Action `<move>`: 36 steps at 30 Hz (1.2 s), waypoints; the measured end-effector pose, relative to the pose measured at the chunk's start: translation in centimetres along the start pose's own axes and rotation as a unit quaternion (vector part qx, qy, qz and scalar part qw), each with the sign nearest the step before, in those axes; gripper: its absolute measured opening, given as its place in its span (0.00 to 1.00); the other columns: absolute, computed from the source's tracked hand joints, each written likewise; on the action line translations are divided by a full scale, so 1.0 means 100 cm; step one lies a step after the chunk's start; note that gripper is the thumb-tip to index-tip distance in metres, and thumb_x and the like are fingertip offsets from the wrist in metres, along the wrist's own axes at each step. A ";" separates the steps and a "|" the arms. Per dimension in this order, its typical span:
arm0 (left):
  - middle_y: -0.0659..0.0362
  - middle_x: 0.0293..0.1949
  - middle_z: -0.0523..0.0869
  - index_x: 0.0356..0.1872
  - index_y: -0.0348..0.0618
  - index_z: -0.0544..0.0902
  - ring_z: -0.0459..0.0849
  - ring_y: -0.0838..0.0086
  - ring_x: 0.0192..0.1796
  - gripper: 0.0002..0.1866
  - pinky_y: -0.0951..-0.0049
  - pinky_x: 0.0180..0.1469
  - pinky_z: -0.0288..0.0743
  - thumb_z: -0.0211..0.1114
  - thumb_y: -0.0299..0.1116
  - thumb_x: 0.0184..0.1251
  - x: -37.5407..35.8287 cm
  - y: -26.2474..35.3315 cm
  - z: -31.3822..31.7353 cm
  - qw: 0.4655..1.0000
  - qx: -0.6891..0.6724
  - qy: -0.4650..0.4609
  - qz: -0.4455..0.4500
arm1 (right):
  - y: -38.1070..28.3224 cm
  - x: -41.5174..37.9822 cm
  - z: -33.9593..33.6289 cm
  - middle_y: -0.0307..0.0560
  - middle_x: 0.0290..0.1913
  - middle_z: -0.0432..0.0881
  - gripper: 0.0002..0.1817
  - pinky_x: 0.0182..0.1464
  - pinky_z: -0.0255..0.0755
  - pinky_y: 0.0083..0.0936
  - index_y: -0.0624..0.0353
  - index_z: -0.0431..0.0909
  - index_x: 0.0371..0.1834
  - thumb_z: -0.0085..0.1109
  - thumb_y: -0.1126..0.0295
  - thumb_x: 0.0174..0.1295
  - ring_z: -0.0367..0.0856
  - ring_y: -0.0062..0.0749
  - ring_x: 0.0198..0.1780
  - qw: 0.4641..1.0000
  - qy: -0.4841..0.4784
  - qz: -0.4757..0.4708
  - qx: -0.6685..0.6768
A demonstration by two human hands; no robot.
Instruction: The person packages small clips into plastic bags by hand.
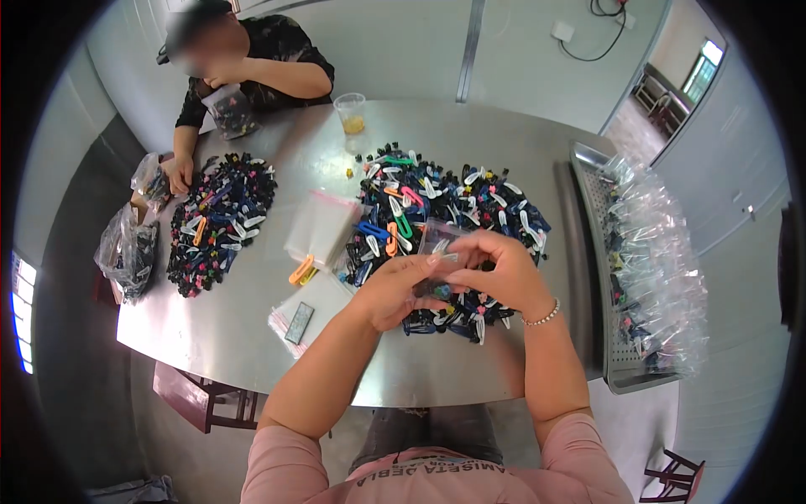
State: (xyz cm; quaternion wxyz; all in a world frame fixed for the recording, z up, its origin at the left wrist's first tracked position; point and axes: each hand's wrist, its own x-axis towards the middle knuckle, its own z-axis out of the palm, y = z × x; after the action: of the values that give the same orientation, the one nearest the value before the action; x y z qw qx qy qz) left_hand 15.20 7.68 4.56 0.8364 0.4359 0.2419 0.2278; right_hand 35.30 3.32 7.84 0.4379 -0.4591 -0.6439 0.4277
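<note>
My left hand (pixel 396 290) is closed on a small clear plastic bag (pixel 433 238), with a few coloured bits showing low in it. My right hand (pixel 506 267) is at the bag's right side, fingers curled in and thumb toward the fingertips; whether it grips the bag's edge or a small piece is hidden. Under and around both hands spreads a large pile of hair clips (pixel 504 197), mostly black, white and navy. Brighter orange, green, pink and blue clips lie among them near my left hand.
Flat clear bags (pixel 323 231) lie left of the pile, near orange clips (pixel 301 270) and a dark rectangular object (pixel 299 322). A metal tray (pixel 594 252) with filled bags stands right. Across sits a person (pixel 281 59) by a second pile (pixel 220 210) and a plastic cup (pixel 350 113).
</note>
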 end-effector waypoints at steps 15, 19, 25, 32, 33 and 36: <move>0.52 0.52 0.85 0.57 0.39 0.78 0.84 0.70 0.53 0.19 0.72 0.49 0.80 0.58 0.40 0.73 -0.003 0.002 0.007 0.994 0.107 0.015 0.022 | -0.021 -0.068 -0.056 0.30 0.29 0.79 0.06 0.33 0.66 0.12 0.64 0.82 0.32 0.66 0.73 0.62 0.71 0.10 0.31 0.930 0.342 -0.061 -0.121; 0.52 0.51 0.85 0.57 0.39 0.79 0.84 0.71 0.51 0.18 0.74 0.48 0.80 0.58 0.38 0.73 -0.003 0.002 0.009 0.994 0.106 0.008 0.025 | -0.023 -0.121 -0.103 0.30 0.26 0.78 0.06 0.32 0.65 0.12 0.65 0.82 0.32 0.66 0.73 0.61 0.70 0.09 0.29 0.864 0.471 -0.007 -0.178; 0.52 0.51 0.85 0.57 0.39 0.79 0.84 0.72 0.50 0.17 0.75 0.47 0.81 0.58 0.38 0.73 -0.001 -0.002 0.006 0.994 0.110 0.006 0.028 | 0.005 -0.215 -0.173 0.30 0.28 0.79 0.08 0.33 0.64 0.11 0.63 0.83 0.36 0.67 0.69 0.61 0.71 0.11 0.29 0.784 0.552 0.105 -0.264; 0.55 0.50 0.86 0.56 0.40 0.80 0.84 0.76 0.49 0.18 0.77 0.48 0.77 0.63 0.38 0.70 0.001 -0.004 0.009 0.990 0.132 0.030 0.032 | 0.030 -0.263 -0.172 0.46 0.46 0.82 0.24 0.35 0.73 0.16 0.62 0.77 0.57 0.70 0.67 0.57 0.77 0.21 0.32 0.698 0.614 0.192 -0.314; 0.55 0.50 0.86 0.56 0.40 0.80 0.83 0.75 0.50 0.18 0.77 0.49 0.77 0.63 0.39 0.70 0.002 -0.006 0.006 0.989 0.133 0.037 0.047 | 0.032 -0.265 -0.169 0.47 0.50 0.80 0.26 0.35 0.74 0.17 0.62 0.75 0.60 0.69 0.69 0.58 0.77 0.21 0.34 0.682 0.617 0.165 -0.357; 0.55 0.51 0.86 0.55 0.39 0.79 0.83 0.75 0.51 0.18 0.76 0.50 0.76 0.62 0.38 0.70 0.004 -0.006 0.003 0.985 0.145 0.057 0.073 | 0.023 -0.259 -0.147 0.48 0.55 0.77 0.26 0.36 0.75 0.19 0.60 0.72 0.63 0.65 0.73 0.60 0.78 0.21 0.38 0.672 0.613 0.098 -0.404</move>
State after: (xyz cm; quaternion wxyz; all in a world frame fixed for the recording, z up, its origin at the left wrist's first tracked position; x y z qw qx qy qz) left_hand 15.81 7.40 4.14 0.7307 0.5550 0.2871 0.2750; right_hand 54.87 -18.98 4.91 0.4612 -0.8106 -0.2921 -0.2117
